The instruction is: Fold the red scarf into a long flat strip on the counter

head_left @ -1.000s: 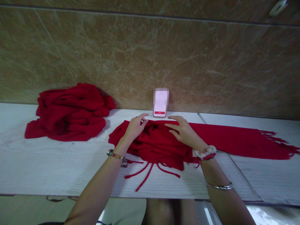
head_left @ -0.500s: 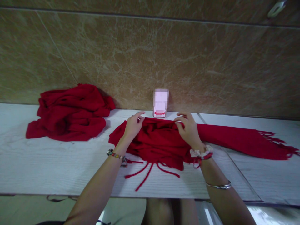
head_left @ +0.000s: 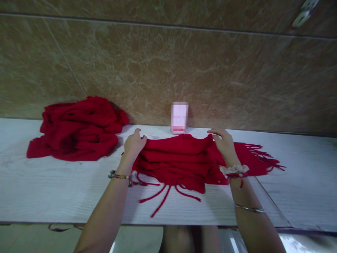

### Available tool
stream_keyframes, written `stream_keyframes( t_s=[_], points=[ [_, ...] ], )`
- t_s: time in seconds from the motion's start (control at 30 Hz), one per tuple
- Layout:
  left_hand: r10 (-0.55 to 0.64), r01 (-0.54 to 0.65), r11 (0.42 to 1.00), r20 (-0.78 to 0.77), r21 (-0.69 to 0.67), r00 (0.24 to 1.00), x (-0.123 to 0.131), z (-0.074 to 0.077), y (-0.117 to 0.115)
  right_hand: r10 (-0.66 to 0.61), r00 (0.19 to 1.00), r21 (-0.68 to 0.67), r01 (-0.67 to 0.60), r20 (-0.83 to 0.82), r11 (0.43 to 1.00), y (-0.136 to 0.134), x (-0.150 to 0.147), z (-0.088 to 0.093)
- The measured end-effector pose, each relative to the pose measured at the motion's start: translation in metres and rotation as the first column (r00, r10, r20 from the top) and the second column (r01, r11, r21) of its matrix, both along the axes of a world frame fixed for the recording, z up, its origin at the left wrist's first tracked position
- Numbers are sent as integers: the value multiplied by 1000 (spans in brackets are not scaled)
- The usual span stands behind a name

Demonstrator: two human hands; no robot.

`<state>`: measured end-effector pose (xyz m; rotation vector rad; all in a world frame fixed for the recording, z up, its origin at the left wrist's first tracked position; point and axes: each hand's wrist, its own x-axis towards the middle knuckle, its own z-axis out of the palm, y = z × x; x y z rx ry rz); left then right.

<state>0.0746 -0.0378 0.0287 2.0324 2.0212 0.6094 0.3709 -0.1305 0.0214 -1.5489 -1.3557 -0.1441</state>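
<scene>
A red fringed scarf (head_left: 175, 158) lies bunched in loose folds across the white table in front of me. My left hand (head_left: 134, 142) pinches its upper left corner between thumb and fingers. At the upper right, my right hand (head_left: 223, 142) grips the far edge, its index finger stretched out. Between the two hands the far edge hangs fairly straight, with a slight sag. Several fringe strands trail towards me from the near side. The scarf's flat fringed end shows to the right of my right hand.
Another crumpled red cloth (head_left: 79, 131) rests at the left against the brown marbled wall (head_left: 147, 70). An upright phone-like object (head_left: 179, 117), its face blurred out, leans on the wall. The white table (head_left: 52, 189) has a seam at the right.
My hands have moved apart, left hand leftward and right hand rightward, spreading the scarf's far edge wider. The fringed end at the right has drawn in leftward.
</scene>
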Motion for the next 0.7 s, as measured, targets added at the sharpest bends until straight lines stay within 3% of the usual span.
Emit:
stream_keyframes(
  t_s=[0.07,0.13,0.23,0.3,0.4,0.57,0.63,0.7],
  points=[
    [-59,61,998,-53,24,997,2,-2,-2,20,998,24,-21,51,999,-2,-8,2],
    [-208,210,976,-39,66,977,2,-6,1,71,987,-24,-68,147,997,-4,-15,1],
    [-471,467,882,62,59,880,3,-14,5,149,943,-181,-97,299,979,-5,-22,-6],
    [-546,558,829,165,-32,821,4,-17,6,199,917,-265,-107,347,958,-5,-24,-10],
    [-498,527,845,222,-94,838,6,-18,4,196,918,-232,-119,346,965,-4,-27,-8],
    [-369,360,930,171,78,914,8,-12,3,66,973,24,-73,221,997,-13,-36,14],
    [-311,274,943,206,187,928,8,-5,2,152,976,54,-162,159,985,-19,-39,22],
    [-286,185,927,292,327,913,5,3,1,328,938,4,-330,110,944,-23,-38,27]
  ],
)
